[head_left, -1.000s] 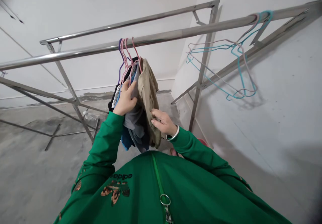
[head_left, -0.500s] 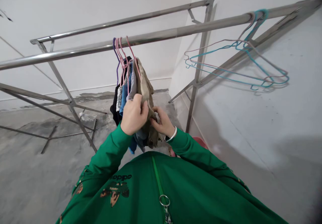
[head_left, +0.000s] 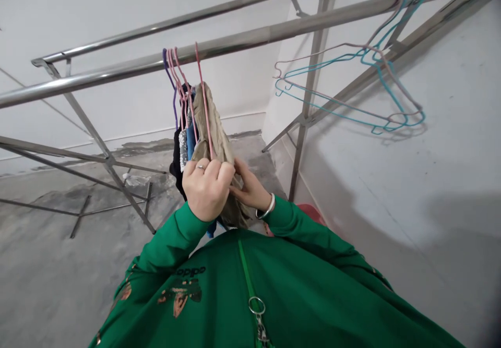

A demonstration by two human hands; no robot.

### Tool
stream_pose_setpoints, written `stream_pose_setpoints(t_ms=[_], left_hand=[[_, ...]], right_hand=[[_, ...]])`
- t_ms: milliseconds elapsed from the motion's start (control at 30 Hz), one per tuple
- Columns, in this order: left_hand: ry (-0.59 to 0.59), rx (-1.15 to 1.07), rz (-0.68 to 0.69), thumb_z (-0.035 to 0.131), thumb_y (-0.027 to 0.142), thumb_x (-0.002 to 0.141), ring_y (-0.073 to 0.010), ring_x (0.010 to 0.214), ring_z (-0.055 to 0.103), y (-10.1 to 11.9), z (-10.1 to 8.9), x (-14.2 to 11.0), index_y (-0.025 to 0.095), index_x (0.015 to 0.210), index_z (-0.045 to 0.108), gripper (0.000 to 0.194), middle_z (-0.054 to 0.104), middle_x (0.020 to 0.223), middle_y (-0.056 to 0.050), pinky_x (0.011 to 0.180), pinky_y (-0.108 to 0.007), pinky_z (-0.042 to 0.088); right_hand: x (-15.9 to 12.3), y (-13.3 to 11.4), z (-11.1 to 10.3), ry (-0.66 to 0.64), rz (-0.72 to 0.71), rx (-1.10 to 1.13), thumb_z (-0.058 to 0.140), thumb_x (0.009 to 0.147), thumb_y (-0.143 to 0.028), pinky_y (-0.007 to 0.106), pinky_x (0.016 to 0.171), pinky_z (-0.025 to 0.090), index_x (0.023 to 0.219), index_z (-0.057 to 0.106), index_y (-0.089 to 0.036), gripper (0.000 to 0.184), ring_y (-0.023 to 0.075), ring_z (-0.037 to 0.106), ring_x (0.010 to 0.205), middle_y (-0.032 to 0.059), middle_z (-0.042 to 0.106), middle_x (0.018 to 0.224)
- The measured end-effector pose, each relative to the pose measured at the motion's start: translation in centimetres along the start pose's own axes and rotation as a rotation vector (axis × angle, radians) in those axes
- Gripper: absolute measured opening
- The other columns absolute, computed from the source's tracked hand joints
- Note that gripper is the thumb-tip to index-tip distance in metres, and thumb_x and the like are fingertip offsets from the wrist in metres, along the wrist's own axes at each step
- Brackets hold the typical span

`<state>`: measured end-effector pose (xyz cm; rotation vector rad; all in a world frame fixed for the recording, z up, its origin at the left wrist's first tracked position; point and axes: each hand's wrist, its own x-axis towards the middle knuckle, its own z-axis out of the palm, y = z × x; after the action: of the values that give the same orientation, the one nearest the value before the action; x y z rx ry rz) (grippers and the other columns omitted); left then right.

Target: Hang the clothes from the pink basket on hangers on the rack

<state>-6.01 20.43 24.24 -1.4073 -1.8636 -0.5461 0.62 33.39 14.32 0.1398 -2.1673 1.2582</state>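
A khaki garment [head_left: 217, 129] hangs on a pink hanger [head_left: 204, 103] from the metal rail. My left hand [head_left: 208, 186] is closed over the front of this garment, where the near end of the hanger runs down to the knuckles. At the garment's right edge, my right hand [head_left: 250, 185] pinches the cloth; some of its fingertips are hidden. Just left of the khaki cloth hang a blue garment [head_left: 191, 142], a grey-and-white patterned garment [head_left: 182, 150] and a black garment [head_left: 176, 165], on pink and purple hangers.
The metal rail [head_left: 250, 40] crosses the view, with a second bar [head_left: 188, 22] behind it. Bare blue and pinkish hangers [head_left: 364, 50] hang at the right near the wall. A red object [head_left: 311, 212] shows low beside my right sleeve. Rack legs [head_left: 125, 196] stand at left.
My left hand has turned, with its knuckles now facing up over the garment. The khaki garment's hanger has separated from the others and swung its front toward view. The view has tilted slightly.
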Motion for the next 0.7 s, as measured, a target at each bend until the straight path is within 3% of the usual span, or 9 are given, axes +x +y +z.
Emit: stream_pose_setpoints(t_ms=[167,333,433,533,600,700], left_hand=[[0.040,0.072,0.120,0.043,0.015,0.089,-0.0178,0.061,0.048,-0.4,2.6,-3.1,0.024,0.073,0.055,0.022,0.049,0.057,-0.002,0.064,-0.036,0.031],[0.072,0.091,0.043,0.043,0.012,0.087,-0.0190,0.067,0.054,-2.0,3.9,-4.3,0.022,0.075,0.055,0.020,0.054,0.062,-0.003,0.069,-0.036,0.039],[0.069,0.065,0.029,0.042,0.010,0.086,-0.0195,0.070,0.056,-2.0,3.9,-4.3,0.022,0.073,0.053,0.021,0.055,0.064,-0.004,0.070,-0.035,0.042],[0.074,0.003,0.075,0.043,0.008,0.086,-0.0192,0.074,0.058,-0.9,3.3,-4.4,0.021,0.076,0.054,0.020,0.056,0.066,-0.004,0.073,-0.034,0.044],[0.064,-0.019,0.138,0.044,0.008,0.085,-0.0185,0.071,0.057,0.2,3.0,-4.7,0.021,0.078,0.054,0.018,0.055,0.065,-0.003,0.071,-0.033,0.043],[-0.002,-0.073,0.282,0.045,0.009,0.085,-0.0168,0.061,0.052,1.1,2.9,-5.4,0.021,0.076,0.051,0.016,0.052,0.060,-0.001,0.063,-0.031,0.040]], right_hand=[[0.2,0.4,0.5,0.055,0.047,0.072,0.050,0.085,-0.061,0.046,0.098,0.046,0.146,0.009,-0.019,0.085,0.0245,0.056,0.106,0.0147,0.050,0.120],[1.2,2.4,0.8,0.153,0.046,0.004,0.060,0.074,-0.067,0.051,0.101,0.043,0.148,0.000,-0.022,0.106,0.0267,0.053,0.111,0.0200,0.032,0.139],[1.8,3.1,0.7,0.166,-0.011,-0.087,0.058,0.076,-0.067,0.051,0.104,0.042,0.149,0.001,-0.023,0.103,0.0280,0.049,0.119,0.0193,0.025,0.146],[2.5,2.2,-0.1,0.177,-0.120,-0.205,0.055,0.081,-0.060,0.053,0.110,0.035,0.149,0.008,-0.022,0.091,0.0307,0.032,0.136,0.0161,0.019,0.151],[3.1,0.8,-1.2,0.109,-0.166,-0.308,0.054,0.084,-0.050,0.057,0.115,0.023,0.147,0.020,-0.025,0.076,0.0314,0.021,0.142,0.0114,0.020,0.153],[4.4,-1.0,-3.3,-0.152,-0.241,-0.422,0.055,0.083,-0.035,0.060,0.117,0.009,0.140,0.038,-0.030,0.059,0.0306,0.020,0.143,0.0045,0.032,0.150]])
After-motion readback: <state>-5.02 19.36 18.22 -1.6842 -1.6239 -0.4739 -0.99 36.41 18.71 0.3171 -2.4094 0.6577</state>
